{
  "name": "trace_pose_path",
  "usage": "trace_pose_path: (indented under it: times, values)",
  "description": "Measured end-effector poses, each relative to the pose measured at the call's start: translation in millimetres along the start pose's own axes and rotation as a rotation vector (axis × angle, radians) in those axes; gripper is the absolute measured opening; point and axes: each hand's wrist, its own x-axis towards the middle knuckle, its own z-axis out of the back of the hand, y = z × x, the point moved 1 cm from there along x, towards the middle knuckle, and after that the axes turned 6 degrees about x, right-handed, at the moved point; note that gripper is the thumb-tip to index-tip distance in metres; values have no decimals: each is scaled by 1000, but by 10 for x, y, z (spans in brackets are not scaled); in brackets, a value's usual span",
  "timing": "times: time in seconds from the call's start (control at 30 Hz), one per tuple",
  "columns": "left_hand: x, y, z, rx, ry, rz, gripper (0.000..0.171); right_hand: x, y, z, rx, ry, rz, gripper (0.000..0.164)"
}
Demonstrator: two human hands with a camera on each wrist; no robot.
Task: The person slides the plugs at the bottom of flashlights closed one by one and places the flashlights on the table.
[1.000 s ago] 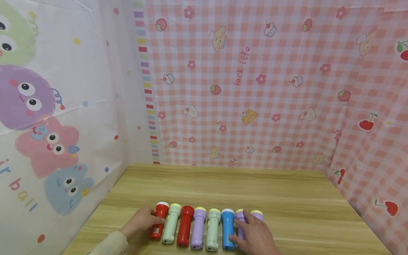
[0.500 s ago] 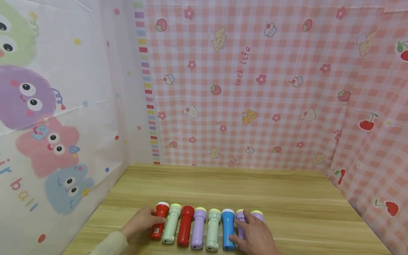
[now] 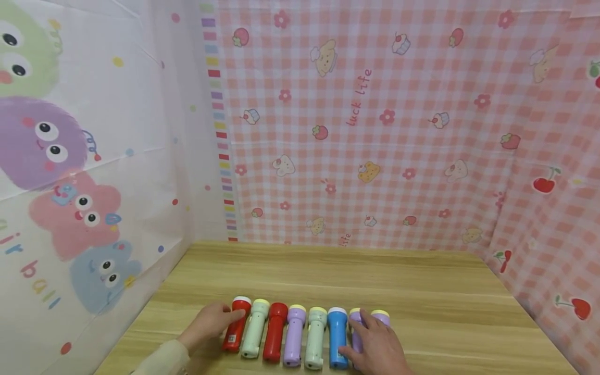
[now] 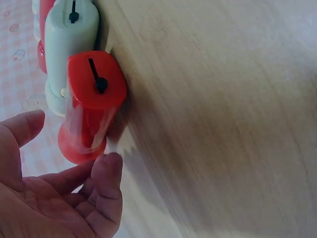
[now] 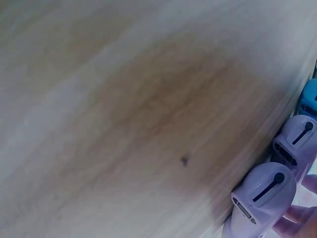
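Several toy flashlights lie side by side in a row on the wooden table. My left hand [image 3: 208, 323] is at the left end, beside a red flashlight with a white rim [image 3: 236, 333]. In the left wrist view its thumb stands apart from the red flashlight [image 4: 94, 119], and the other fingers are loosely bent near its head. At the right end my right hand [image 3: 378, 344] lies over two purple flashlights, the inner one [image 3: 356, 341] and the outer one [image 3: 382, 315], fingers extended and spread. Its thumb reaches the blue flashlight [image 3: 338, 338]. The right hand partly hides both purple ones.
Between the hands lie a pale green flashlight [image 3: 254, 330], a plain red one [image 3: 275, 333], a purple one [image 3: 294, 338] and another pale green one [image 3: 315, 341]. Behind the wooden table [image 3: 328, 268] hangs a pink checked cloth [image 3: 356, 146]; a white cartoon cloth [image 3: 140, 172] hangs at left.
My left thumb has lifted and shifted up toward the red flashlight's head. The head view has turned slightly left. The right hand and the row stay in place.
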Motion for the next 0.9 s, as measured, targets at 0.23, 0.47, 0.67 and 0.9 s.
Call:
trace_pose_path:
  times: [0.23,0.47,0.67,0.9]
  values:
    - [4,-139,5,-11,-74,-85,48,-34,-40,28,20,-16,-26,73]
    - [55,-338,-46,96,-187,-181,52,-38,-103,69,0,-17,-51,71]
    - [70,-554,-148,147,-246,-252,53,15,-105,171,-19,-42,-71,67]
    - [172,-886,-304,237,-235,-286,60,146,-212,354,-18,-87,-84,64]
